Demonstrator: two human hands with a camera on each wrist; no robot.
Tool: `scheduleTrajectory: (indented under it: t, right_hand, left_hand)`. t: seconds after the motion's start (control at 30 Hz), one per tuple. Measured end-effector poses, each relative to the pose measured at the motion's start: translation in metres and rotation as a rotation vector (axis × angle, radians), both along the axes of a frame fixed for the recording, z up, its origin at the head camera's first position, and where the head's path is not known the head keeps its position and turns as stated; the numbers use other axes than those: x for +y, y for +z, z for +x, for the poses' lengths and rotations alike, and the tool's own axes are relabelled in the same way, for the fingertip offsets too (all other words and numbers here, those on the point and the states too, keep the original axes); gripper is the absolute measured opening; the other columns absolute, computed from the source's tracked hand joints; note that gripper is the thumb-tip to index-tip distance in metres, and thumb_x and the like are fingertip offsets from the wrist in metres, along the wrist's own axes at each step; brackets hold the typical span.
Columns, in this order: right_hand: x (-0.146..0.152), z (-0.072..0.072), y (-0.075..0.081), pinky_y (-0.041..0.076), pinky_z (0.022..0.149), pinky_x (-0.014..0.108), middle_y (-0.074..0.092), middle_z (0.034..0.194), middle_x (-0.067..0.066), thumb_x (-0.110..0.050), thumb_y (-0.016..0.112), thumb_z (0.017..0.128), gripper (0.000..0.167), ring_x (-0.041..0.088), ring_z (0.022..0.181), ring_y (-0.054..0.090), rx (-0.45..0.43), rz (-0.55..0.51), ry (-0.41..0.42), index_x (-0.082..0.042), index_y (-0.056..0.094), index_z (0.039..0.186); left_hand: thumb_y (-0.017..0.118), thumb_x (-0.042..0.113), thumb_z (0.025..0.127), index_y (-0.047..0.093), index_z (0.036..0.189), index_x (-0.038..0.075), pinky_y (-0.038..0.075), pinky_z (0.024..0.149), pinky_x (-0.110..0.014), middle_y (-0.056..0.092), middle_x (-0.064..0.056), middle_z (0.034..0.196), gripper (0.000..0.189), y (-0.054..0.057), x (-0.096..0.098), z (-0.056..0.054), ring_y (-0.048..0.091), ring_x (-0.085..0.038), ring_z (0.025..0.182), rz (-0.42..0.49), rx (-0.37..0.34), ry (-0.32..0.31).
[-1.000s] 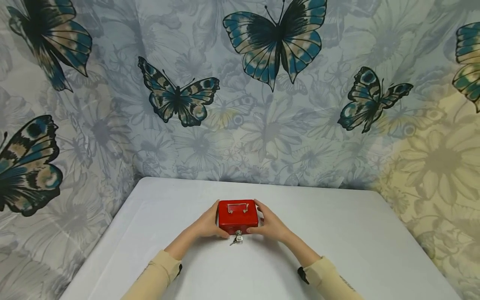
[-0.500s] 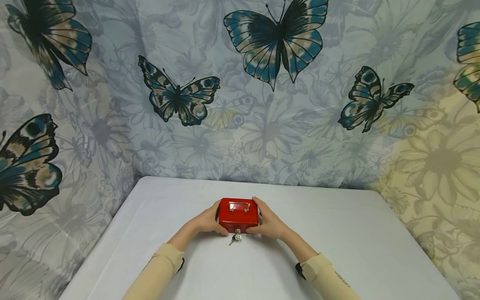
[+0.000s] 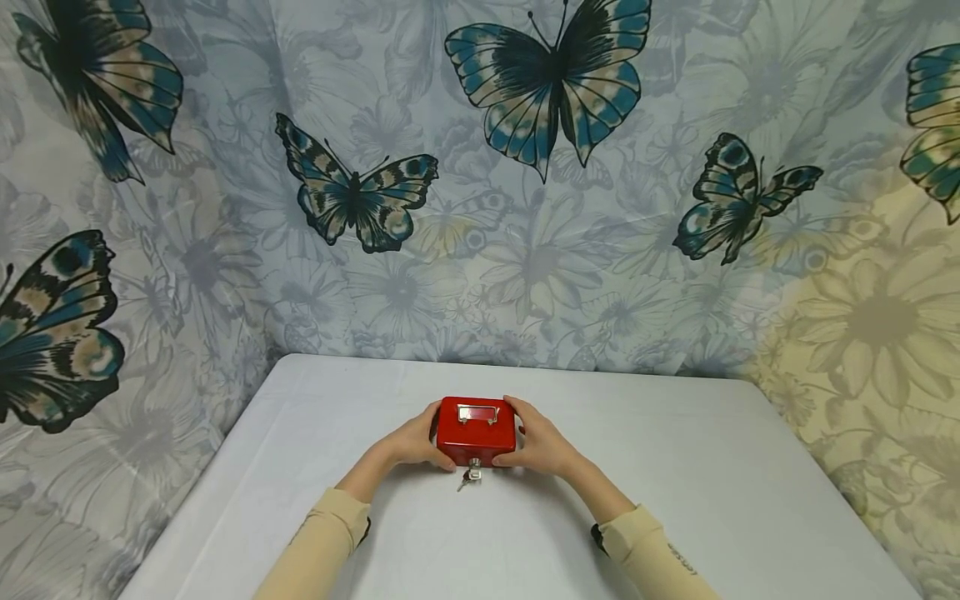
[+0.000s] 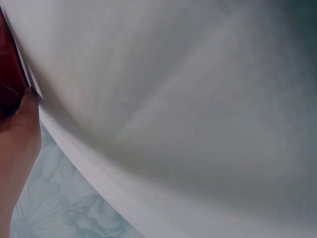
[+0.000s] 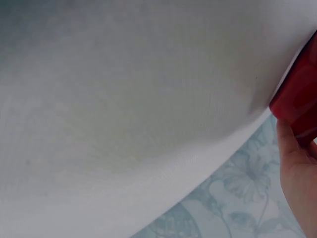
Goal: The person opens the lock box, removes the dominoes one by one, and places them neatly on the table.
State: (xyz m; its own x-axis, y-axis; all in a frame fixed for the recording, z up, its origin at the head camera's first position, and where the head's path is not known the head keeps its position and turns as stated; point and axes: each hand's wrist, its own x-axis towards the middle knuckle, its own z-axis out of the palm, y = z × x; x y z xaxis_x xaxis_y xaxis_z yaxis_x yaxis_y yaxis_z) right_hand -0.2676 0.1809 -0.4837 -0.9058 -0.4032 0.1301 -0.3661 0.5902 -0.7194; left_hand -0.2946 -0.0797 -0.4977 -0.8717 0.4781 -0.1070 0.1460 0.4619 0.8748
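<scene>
In the head view, a small red cash box [image 3: 476, 435] sits at the middle of the white table, with a silver carry handle [image 3: 477, 413] on its lid. A lock with keys [image 3: 470, 477] hangs at its front. My left hand [image 3: 412, 442] grips the left side, thumb at the front edge. Mirroring it, my right hand [image 3: 543, 443] holds the right side, thumb also at the front. The left wrist view catches part of the red box [image 4: 10, 69] by the left thumb. In the right wrist view, a red corner [image 5: 297, 101] touches the right thumb. Fingers behind the box are partly hidden.
The white table [image 3: 645, 467] spreads around the box. Patterned fabric [image 3: 525, 275] with butterflies and flowers hangs behind the table and along both sides. Beige sleeves [image 3: 322, 533] cover the forearms.
The box and both hands have shifted very slightly away from the person since a second ago. Over the last half second they have hardly moved, and both hands keep their grip.
</scene>
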Motion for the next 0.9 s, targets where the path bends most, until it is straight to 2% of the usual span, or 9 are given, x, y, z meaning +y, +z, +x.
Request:
scheduleTrajectory:
  t: [0.4,0.63,0.9]
  right_hand:
    - [0.0002,-0.0026,0.0036,0.049,0.098,0.045,0.048,0.141,0.014,-0.028,0.089,0.07,0.097,0.03,0.126,0.049,0.032,0.072,-0.01,0.002,0.036,0.145]
    - [0.0002,-0.0031,0.0048,0.05,0.096,0.044,0.05,0.139,0.014,-0.029,0.09,0.069,0.097,0.03,0.124,0.05,0.063,0.086,-0.003,0.004,0.038,0.144]
    - [0.001,-0.0049,0.0052,0.05,0.096,0.044,0.05,0.139,0.014,-0.03,0.09,0.068,0.097,0.029,0.123,0.051,0.05,0.087,-0.012,0.003,0.039,0.143]
  left_hand:
    - [0.089,0.013,0.067,0.024,0.15,0.003,0.029,0.113,-0.051,0.042,-0.012,0.147,0.106,-0.0025,-0.0007,-0.0007,0.038,-0.03,0.135,-0.019,0.0,-0.004]
    - [0.089,0.01,0.067,0.023,0.149,0.001,0.03,0.113,-0.05,0.041,-0.013,0.147,0.106,-0.0019,-0.0008,0.0001,0.037,-0.031,0.136,0.012,0.004,-0.004]
    - [0.09,0.013,0.066,0.024,0.15,0.003,0.027,0.114,-0.052,0.041,-0.011,0.148,0.107,-0.0009,-0.0004,0.0013,0.037,-0.03,0.136,-0.006,-0.017,0.032]
